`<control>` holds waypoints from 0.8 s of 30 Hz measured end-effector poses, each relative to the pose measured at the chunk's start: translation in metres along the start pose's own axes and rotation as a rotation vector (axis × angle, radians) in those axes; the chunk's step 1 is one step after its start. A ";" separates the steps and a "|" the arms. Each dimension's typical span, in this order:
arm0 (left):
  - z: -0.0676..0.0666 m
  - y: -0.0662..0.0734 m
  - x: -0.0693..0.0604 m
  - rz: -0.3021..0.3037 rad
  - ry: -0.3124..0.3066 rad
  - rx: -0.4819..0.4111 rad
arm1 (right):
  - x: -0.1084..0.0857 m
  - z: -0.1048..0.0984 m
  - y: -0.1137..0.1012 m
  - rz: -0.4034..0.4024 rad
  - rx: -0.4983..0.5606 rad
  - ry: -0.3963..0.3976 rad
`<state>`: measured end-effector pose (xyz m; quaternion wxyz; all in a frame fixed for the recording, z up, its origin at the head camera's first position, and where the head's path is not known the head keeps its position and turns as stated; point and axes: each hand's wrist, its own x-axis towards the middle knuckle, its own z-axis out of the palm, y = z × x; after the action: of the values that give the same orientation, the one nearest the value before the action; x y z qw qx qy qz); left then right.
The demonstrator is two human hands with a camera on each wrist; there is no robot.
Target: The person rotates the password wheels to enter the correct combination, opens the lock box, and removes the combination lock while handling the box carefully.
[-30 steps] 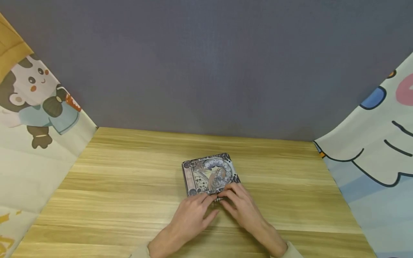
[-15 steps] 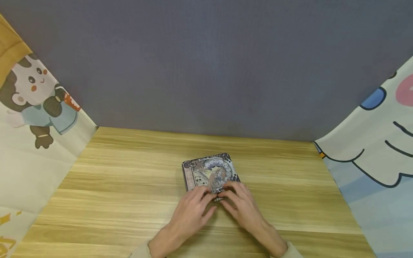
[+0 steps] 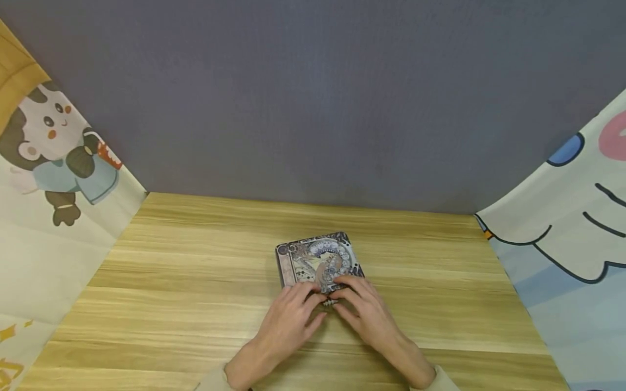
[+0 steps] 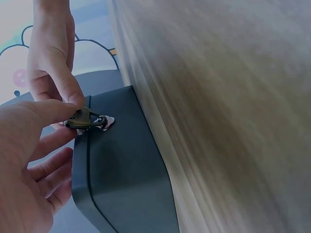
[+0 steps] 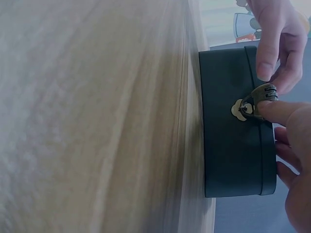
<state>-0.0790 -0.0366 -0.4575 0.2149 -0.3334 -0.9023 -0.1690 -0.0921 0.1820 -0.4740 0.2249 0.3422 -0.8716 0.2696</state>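
A dark box (image 5: 231,160) with a lid patterned in ornate artwork (image 3: 313,260) sits on the table, slightly turned. On its front a small bronze-coloured combination padlock (image 5: 266,93) hangs from a light metal clasp (image 4: 106,122). My left hand (image 3: 288,315) pinches the padlock between thumb and forefinger, its other fingers near the lid edge. From the other side my right hand (image 3: 369,315) holds the padlock too, thumb pressed on it in the right wrist view. The shackle appears to pass through the clasp. Dial numbers are too small to read.
The wood-grain table (image 3: 195,260) surrounds the box. A grey panel (image 3: 313,108) rises along its back edge. Cartoon-printed cloths stand at the left (image 3: 29,260) and right (image 3: 577,315).
The fingers of my left hand have shifted forward a little onto the lid's front edge. My right forefinger has moved slightly inward. The box stays in place.
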 end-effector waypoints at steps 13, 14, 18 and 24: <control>0.004 -0.003 -0.001 0.017 0.006 0.027 | -0.001 0.000 0.001 0.028 0.031 -0.002; 0.004 -0.003 -0.001 0.018 0.008 0.028 | 0.000 0.000 0.001 0.028 0.033 -0.002; 0.004 -0.004 0.000 0.022 0.016 0.033 | 0.000 0.000 0.002 0.026 0.037 -0.004; 0.005 -0.004 0.002 0.023 0.021 0.033 | 0.002 -0.001 0.003 0.050 0.045 -0.022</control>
<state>-0.0842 -0.0362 -0.4613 0.2316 -0.3384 -0.8988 -0.1553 -0.0954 0.1837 -0.4737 0.2007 0.3284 -0.8759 0.2909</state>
